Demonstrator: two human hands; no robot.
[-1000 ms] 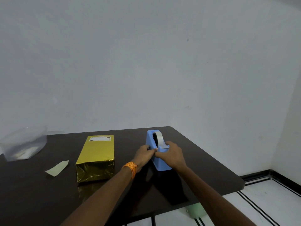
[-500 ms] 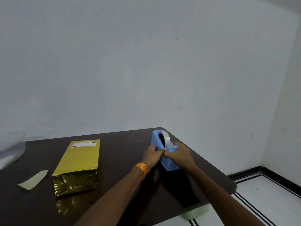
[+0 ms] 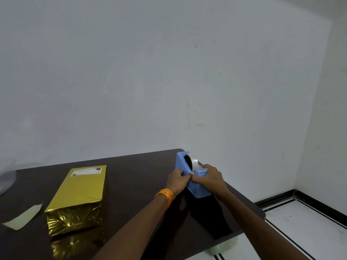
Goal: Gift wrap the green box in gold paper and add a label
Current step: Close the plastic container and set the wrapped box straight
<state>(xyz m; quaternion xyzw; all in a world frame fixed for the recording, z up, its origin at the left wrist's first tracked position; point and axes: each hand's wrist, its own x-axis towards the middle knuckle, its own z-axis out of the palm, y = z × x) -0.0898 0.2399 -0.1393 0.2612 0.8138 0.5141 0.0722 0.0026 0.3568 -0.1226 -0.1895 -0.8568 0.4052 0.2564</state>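
The box (image 3: 75,199) lies flat on the left half of the table (image 3: 135,184), well apart from both hands. We see no green on it. Gold paper covers every face in view, and the near end is folded shut and creased. A white label (image 3: 86,172) sits on the top face at the far end. So we judge the wrapping done and the label in place. How firmly the label is fixed we cannot tell.

Just left of the box, apart from it, a pale strip (image 3: 23,216) lies on the table, perhaps a backing or an offcut. At the far left edge there is something clear and blurred that we cannot name.

Over by the table's far right corner stands the blue dispenser (image 3: 183,166), its roll (image 3: 194,162) upright in the cradle. The left hand (image 3: 177,180), with an orange band (image 3: 165,196) at the wrist, grips the dispenser's left side with curled fingers. The right hand (image 3: 208,178) is curled over the low front end by the cutter. The two hands meet at the fingertips there. Whether either pinches a tape end is hidden from us.

In our judgement little is left. It may be one more piece of tape, for the label or a loose fold, or only putting the dispenser aside. Which of these the hands are about we cannot say.
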